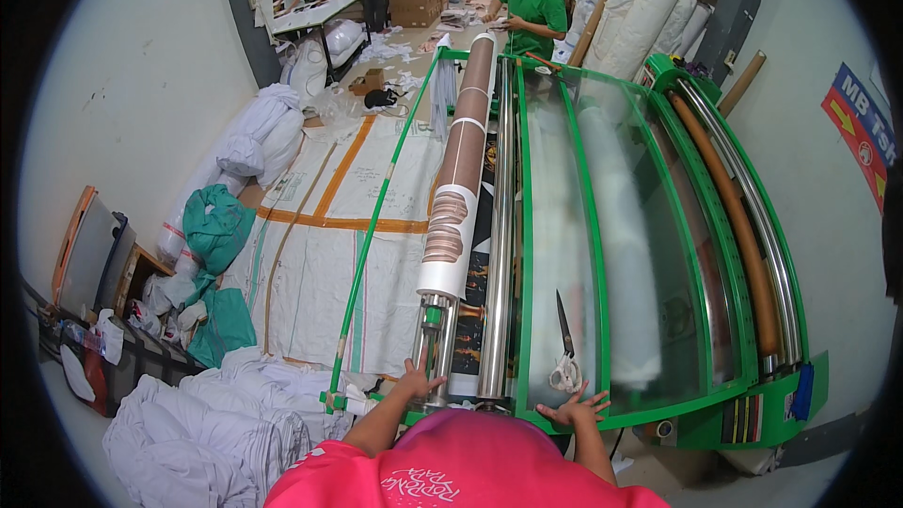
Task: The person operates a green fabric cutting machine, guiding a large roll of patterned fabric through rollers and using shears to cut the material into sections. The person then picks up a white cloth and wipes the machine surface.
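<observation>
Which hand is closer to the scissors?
Right. The right hand is just below the scissors in the picture. The left hand is farther away, off to their left, by the near end of the printed roll.

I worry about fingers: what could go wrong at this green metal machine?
The black-bladed scissors with white handles lie near the right hand; a careless reach might cut it. The left hand is by the shiny metal end of the brown-and-white printed roll; fingers might get pinched if that turns.
</observation>
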A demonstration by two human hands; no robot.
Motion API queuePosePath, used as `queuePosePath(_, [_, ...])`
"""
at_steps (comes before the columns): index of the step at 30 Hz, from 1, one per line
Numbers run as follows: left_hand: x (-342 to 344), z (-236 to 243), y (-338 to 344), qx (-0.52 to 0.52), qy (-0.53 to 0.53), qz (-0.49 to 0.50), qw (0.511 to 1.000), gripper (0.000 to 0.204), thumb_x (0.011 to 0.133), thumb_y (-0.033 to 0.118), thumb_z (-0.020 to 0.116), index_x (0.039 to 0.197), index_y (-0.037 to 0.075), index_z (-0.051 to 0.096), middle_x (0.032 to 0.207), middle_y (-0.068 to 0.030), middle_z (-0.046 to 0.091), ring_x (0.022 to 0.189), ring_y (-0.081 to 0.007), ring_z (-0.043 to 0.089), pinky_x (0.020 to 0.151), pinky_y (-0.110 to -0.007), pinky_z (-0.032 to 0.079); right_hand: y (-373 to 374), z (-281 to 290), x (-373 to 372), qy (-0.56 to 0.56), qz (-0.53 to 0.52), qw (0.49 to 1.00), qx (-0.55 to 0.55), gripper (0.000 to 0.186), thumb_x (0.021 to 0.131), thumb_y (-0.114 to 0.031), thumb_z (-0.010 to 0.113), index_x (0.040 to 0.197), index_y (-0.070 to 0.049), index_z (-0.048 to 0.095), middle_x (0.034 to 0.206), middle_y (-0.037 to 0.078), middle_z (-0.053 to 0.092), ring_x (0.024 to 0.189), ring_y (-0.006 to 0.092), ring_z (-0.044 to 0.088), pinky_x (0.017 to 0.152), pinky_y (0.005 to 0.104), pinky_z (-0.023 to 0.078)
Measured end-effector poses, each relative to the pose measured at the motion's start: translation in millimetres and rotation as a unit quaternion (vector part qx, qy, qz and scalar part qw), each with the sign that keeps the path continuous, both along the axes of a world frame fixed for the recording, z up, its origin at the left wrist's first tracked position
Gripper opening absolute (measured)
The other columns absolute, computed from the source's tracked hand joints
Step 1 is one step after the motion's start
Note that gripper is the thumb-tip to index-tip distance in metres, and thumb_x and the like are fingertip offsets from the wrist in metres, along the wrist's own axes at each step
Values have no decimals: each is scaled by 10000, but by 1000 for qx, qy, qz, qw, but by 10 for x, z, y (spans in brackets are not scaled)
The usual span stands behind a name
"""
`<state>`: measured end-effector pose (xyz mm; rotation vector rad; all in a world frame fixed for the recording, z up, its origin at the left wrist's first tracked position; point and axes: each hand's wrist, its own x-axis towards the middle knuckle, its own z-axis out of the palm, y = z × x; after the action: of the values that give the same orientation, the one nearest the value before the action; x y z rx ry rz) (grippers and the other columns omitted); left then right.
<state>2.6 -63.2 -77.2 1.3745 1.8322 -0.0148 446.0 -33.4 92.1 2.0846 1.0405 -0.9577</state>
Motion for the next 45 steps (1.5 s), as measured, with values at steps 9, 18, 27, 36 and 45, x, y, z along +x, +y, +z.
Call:
queuePosePath(9, [46, 252, 23, -21, -62, 14, 998, 1395, 929, 861, 662, 1747, 266, -298, 1621, -597, 101, 1504, -737, 353, 1288, -643, 352, -25, -15, 33, 0, 4, 1000, 6, 1783, 616, -1047, 749, 1704, -201, -382, 1681, 413, -435, 1617, 607, -304, 1293, 799, 77])
queuePosePath(18, [16, -42, -25, 29, -12, 1, 1000, 1374, 931, 862, 655, 1732, 324, -322, 1602, -514, 223, 1297, -680, 600, 1160, -596, 526, 12, -23, 5, -2, 6, 1000, -4, 1779, 615, -1054, 739, 1703, -209, -386, 1673, 419, -441, 1608, 614, -315, 1291, 803, 68])
queuePosePath(27, [13, -63, -6, 14, -2, -2, 1000, 1385, 911, 888, 649, 1741, 321, -304, 1600, -515, 244, 1308, -684, 594, 1159, -607, 524, 7, -37, 21, -4, 1, 1000, -5, 1801, 593, -1051, 758, 1703, -214, -386, 1675, 405, -450, 1620, 596, -311, 1299, 793, 68])
queuePosePath(36, [16, -74, 11, 7, -16, 8, 1000, 1394, 911, 879, 661, 1735, 324, -316, 1603, -509, 244, 1335, -681, 576, 1171, -613, 512, 15, -26, 25, -4, 0, 1000, -9, 1815, 581, -1055, 760, 1698, -208, -393, 1675, 404, -452, 1619, 593, -314, 1296, 796, 72])
queuePosePath(45, [8, 71, -3, 15, -20, 6, 1000, 1375, 918, 870, 662, 1756, 313, -275, 1630, -574, 156, 1364, -705, 542, 1198, -585, 494, 25, -42, 21, -7, -2, 1000, -9, 1816, 581, -1059, 755, 1694, -206, -399, 1672, 398, -461, 1616, 595, -319, 1299, 794, 74])
